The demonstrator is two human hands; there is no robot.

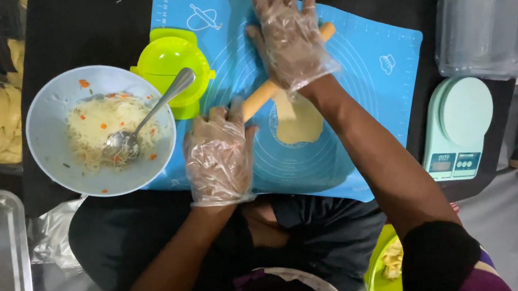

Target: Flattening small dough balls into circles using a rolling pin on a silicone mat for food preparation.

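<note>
At the bottom of the frame, by the person's lap, a yellow-green container [384, 287] with pale food in it sits lower right. Just above, centre frame, the left hand [219, 154] in a clear plastic glove is curled over the near end of a wooden rolling pin [262, 97]. The pin runs diagonally up and to the right across a blue baking mat [366, 67] on the bench. A flattened piece of pale dough [301, 124] lies on the mat, partly under the pin. Left of centre, a light blue bowl [46, 145] holds noodle-like filling with a metal spoon [149, 114] resting in it. Behind it sits a lime-green dumpling press [166, 59]. Mid right, a mint kitchen scale [457, 128]. Top centre, the gloved right hand [287, 35] lies flat, fingers spread, pressing the pin's far end.
</note>
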